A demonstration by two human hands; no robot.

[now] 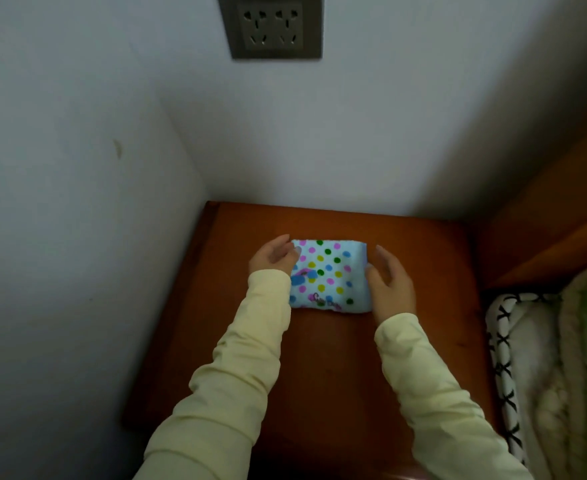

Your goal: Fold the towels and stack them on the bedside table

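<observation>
A folded light-blue towel with coloured polka dots [330, 275] lies flat on the brown wooden bedside table [337, 358], toward its back. My left hand [273, 256] rests against the towel's left edge with straight fingers. My right hand [390, 284] lies along the right edge, fingers straight, thumb touching the cloth. Both arms wear pale yellow sleeves. Neither hand curls round the towel.
White walls meet in a corner behind and left of the table, with a grey socket plate [276, 26] high up. A wooden headboard [544, 220] stands on the right. Bedding in white, black-patterned and green cloth [555, 368] lies at the right edge.
</observation>
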